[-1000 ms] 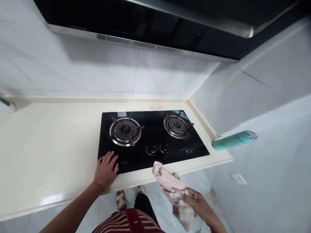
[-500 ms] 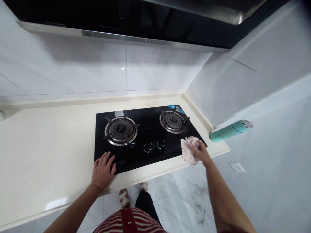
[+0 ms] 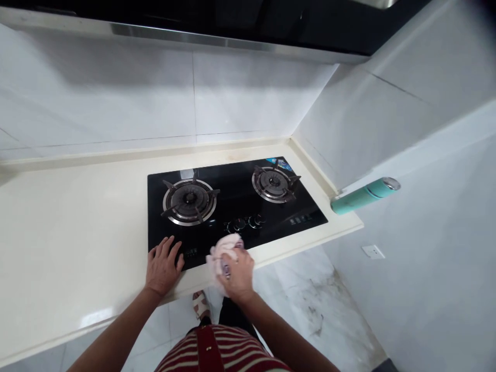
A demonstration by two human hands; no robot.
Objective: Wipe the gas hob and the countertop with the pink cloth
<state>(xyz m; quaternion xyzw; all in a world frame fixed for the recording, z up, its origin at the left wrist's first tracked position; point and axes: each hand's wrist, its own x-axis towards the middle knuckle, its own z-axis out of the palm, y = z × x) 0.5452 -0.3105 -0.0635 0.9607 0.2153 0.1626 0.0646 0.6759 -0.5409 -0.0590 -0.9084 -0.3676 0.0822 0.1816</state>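
A black glass gas stove (image 3: 232,181) with two round burners is set into the cream countertop (image 3: 77,222). My right hand (image 3: 238,274) grips a bunched pale pink cloth (image 3: 222,253) at the stove's front edge, below the control knobs (image 3: 244,223). The cloth overlaps the glass and the counter's front strip, and is a little blurred. My left hand (image 3: 165,266) rests flat over the stove's front left corner, fingers spread, with nothing in it.
A turquoise bottle (image 3: 360,197) stands at the counter's right end by the wall. Above the stove hangs a black range hood (image 3: 232,23) with a metal edge. A wall socket (image 3: 372,252) sits low on the right wall.
My right hand has carried the cloth leftward along the stove's front edge, from the right corner to near the middle. My left hand stays in place. The view has shifted slightly.
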